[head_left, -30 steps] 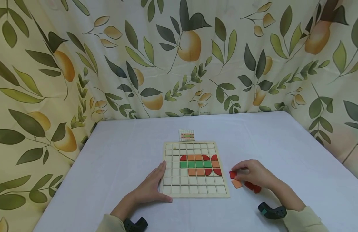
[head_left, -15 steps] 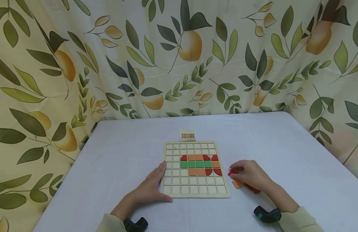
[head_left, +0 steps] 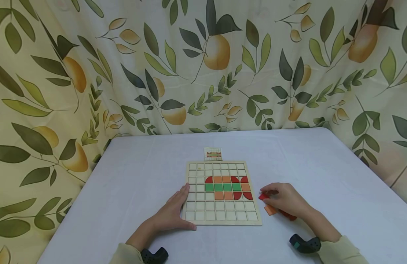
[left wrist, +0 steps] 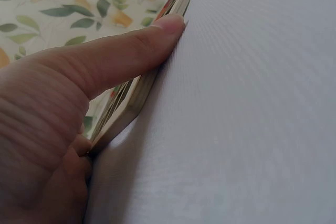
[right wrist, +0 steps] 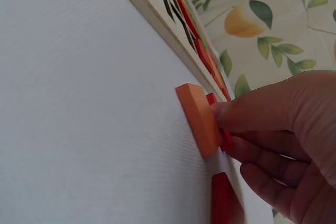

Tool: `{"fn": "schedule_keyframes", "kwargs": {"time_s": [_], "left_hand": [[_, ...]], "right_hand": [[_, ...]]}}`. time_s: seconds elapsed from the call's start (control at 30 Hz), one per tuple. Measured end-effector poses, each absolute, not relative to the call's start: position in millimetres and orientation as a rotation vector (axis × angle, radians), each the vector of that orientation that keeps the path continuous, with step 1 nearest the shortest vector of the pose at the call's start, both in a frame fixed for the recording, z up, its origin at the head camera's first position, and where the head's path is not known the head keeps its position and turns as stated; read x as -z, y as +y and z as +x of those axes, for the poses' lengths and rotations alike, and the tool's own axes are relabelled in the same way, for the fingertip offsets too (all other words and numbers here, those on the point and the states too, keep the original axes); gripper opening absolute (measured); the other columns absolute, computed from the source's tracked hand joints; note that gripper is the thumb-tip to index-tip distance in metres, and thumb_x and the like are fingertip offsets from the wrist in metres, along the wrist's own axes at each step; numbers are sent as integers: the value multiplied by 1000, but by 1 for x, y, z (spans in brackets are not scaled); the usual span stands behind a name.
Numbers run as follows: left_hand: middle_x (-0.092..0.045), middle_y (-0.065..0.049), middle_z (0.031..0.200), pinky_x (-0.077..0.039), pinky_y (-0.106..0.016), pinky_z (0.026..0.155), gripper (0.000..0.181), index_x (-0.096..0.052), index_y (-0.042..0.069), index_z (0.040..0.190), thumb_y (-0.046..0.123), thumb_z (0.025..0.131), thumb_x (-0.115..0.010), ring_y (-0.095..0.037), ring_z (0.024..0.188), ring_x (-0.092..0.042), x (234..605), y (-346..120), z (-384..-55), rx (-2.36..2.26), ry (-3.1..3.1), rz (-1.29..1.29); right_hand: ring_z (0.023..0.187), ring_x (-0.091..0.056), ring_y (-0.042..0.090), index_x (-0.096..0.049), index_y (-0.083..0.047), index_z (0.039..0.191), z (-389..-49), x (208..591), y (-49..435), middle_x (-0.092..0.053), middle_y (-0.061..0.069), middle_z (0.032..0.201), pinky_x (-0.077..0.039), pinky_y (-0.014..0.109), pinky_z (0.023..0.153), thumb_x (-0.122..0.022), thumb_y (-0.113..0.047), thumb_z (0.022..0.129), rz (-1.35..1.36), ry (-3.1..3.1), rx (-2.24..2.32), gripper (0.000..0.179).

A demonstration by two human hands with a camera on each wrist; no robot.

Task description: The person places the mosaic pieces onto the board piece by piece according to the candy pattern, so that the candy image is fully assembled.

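Note:
A square wooden grid board (head_left: 194, 205) lies on the table, with red, orange and green tiles set in its middle and right cells. My left hand (head_left: 170, 211) rests at its near left corner, fingers along the left side and the straight thumb (left wrist: 131, 51) against the front edge. Right of the board, my right hand (head_left: 286, 198) pinches a red tile (head_left: 263, 197) between thumb and fingers, low over the table. An orange tile (right wrist: 198, 119) lies just beside that thumb. Another red piece (right wrist: 223, 200) lies nearer me, partly under the hand in the head view.
A small pattern card (head_left: 212, 154) with a coloured grid picture lies behind the board's far edge. White cloth (head_left: 150, 165) covers the table. A leaf-and-fruit curtain (head_left: 124, 66) hangs behind and at both sides.
My right hand has shifted slightly left, and the red tile has turned and moved a little toward the board with it. My left hand and the board stay in place.

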State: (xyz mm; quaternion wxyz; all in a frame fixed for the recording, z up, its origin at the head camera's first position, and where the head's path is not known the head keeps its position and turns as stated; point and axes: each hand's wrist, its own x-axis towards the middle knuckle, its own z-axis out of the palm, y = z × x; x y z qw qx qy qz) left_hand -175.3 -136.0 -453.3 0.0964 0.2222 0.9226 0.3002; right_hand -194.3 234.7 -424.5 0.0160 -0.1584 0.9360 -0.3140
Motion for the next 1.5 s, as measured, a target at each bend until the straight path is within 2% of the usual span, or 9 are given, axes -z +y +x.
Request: {"fn": "schedule_keyframes", "kwargs": {"time_s": [0.23, 0.57, 0.8, 1.1, 1.33, 1.5], "left_hand": [[-6, -3, 153, -9, -38, 110, 130, -6, 7, 148, 65, 54, -75, -15, 138, -5, 453, -136, -175, -899, 2731, 659], [-6, -3, 153, -9, -38, 110, 131, -6, 7, 148, 66, 54, -75, -15, 138, -5, 453, -136, -176, -905, 2732, 656], [-5, -1, 153, -9, -37, 110, 132, -5, 9, 148, 69, 53, -73, -14, 138, -4, 453, -136, -176, -887, 2738, 634], [-5, -1, 153, -9, -37, 110, 132, -4, 10, 148, 69, 53, -73, -13, 138, -4, 454, -135, -176, -889, 2732, 629], [-4, 0, 153, -9, -36, 110, 131, -5, 10, 148, 68, 54, -74, -13, 138, -4, 454, -137, -175, -893, 2726, 633], [-4, 0, 153, -9, -36, 110, 130, -5, 9, 148, 69, 54, -73, -12, 138, -3, 454, -137, -176, -892, 2728, 647]], "right_hand": [[91, -59, 24, -68, -2, 103, -191, 427, 222, -66, 7, 98, -52, 39, 76, -75, -16, 76, -399, 2959, 1039, 32], [88, -60, 22, -69, -1, 101, -187, 423, 208, -67, 6, 94, -52, 39, 75, -75, -11, 76, -369, 3012, 1042, 28], [83, -60, 19, -70, -2, 98, -185, 422, 190, -67, 2, 88, -53, 28, 68, -76, -14, 74, -323, 2968, 1084, 27], [76, -59, 12, -72, -4, 91, -187, 424, 172, -66, -2, 82, -52, 26, 66, -79, -13, 71, -432, 3007, 1104, 24], [67, -54, 9, -71, -2, 94, -191, 424, 153, -63, -6, 76, -49, 21, 60, -77, -15, 74, -561, 2981, 1069, 25], [68, -54, 6, -72, -5, 91, -192, 427, 139, -64, -7, 75, -49, 20, 60, -77, -16, 74, -573, 2985, 1071, 21]]}}
